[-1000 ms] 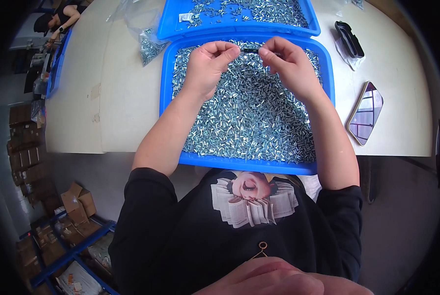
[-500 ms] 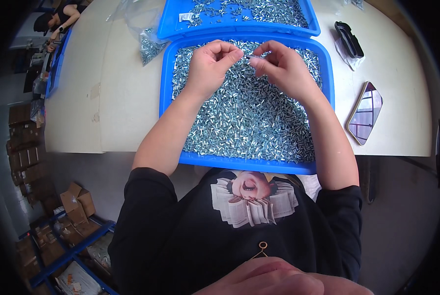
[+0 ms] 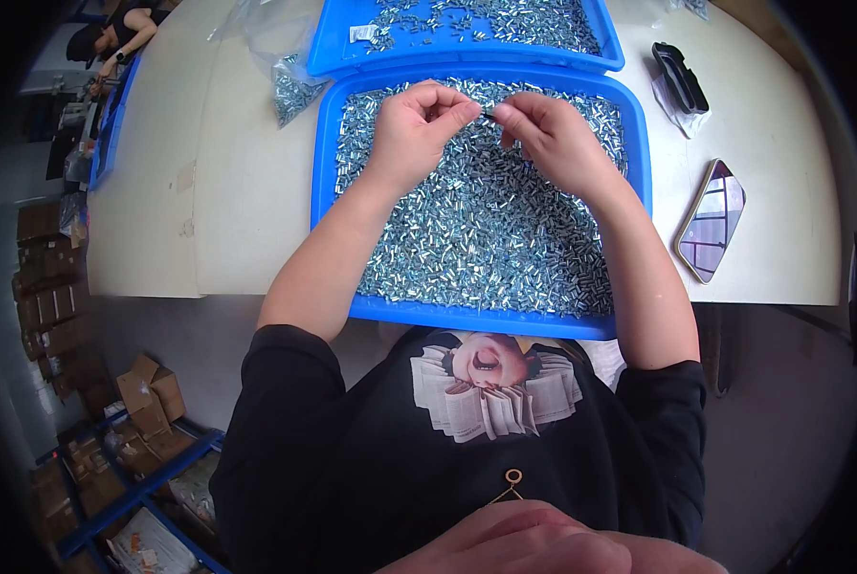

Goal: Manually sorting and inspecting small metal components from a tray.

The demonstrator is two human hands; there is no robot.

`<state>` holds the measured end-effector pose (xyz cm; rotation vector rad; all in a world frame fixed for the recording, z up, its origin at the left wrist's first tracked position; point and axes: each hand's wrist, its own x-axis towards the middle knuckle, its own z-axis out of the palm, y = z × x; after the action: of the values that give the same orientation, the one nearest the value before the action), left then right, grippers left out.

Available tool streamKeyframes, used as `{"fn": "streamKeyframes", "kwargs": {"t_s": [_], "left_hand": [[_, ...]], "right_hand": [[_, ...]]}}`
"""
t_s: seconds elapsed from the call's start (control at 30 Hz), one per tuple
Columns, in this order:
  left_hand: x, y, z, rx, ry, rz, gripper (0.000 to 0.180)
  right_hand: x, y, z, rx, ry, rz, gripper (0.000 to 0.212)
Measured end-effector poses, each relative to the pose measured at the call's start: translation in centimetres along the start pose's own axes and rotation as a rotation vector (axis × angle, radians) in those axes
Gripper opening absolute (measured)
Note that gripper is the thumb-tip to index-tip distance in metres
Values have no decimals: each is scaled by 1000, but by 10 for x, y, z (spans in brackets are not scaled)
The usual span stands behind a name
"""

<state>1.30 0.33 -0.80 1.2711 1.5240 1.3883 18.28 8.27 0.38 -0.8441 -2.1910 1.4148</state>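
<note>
Standing here watching, I've got both bare hands up over the far half of a blue rectangular plastic tray (image 3: 639, 153) packed with short shiny silvery metal pieces (image 3: 481, 239). The left hand (image 3: 409, 143) has thumb and forefinger pinched together, and the right hand (image 3: 564, 143) is doing the same from the other side, fingertips nearly meeting. What they're both nipping is a small, slim dark piece (image 3: 487, 116), right in the tiny gap between the two sets of tips. Only a sliver of it shows, so honestly can't tell its full shape or what it's made of. It's above the metal pieces, gripped at the very ends of the fingers, nowhere near either palm. Just beyond the hands there's a second blue plastic tray (image 3: 467, 63) with more metal bits, and a flat dark-screened phone (image 3: 712, 225) lies off to the right.
</note>
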Motion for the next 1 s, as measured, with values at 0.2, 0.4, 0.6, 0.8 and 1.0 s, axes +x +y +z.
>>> {"fn": "streamKeyframes", "kwargs": {"t_s": [0.2, 0.4, 0.6, 0.8, 1.0], "left_hand": [[0, 3, 1, 24, 3, -2, 7], [1, 0, 1, 33, 2, 27, 7], [1, -2, 1, 31, -3, 20, 7], [0, 0, 1, 79, -13, 36, 7], [0, 2, 2, 100, -31, 27, 8]], "right_hand": [[0, 1, -2, -23, 21, -17, 26], [1, 7, 2, -5, 72, -90, 21], [0, 6, 3, -23, 50, -86, 22], [0, 1, 0, -30, -15, -5, 24], [1, 4, -1, -37, -27, -1, 24]]}}
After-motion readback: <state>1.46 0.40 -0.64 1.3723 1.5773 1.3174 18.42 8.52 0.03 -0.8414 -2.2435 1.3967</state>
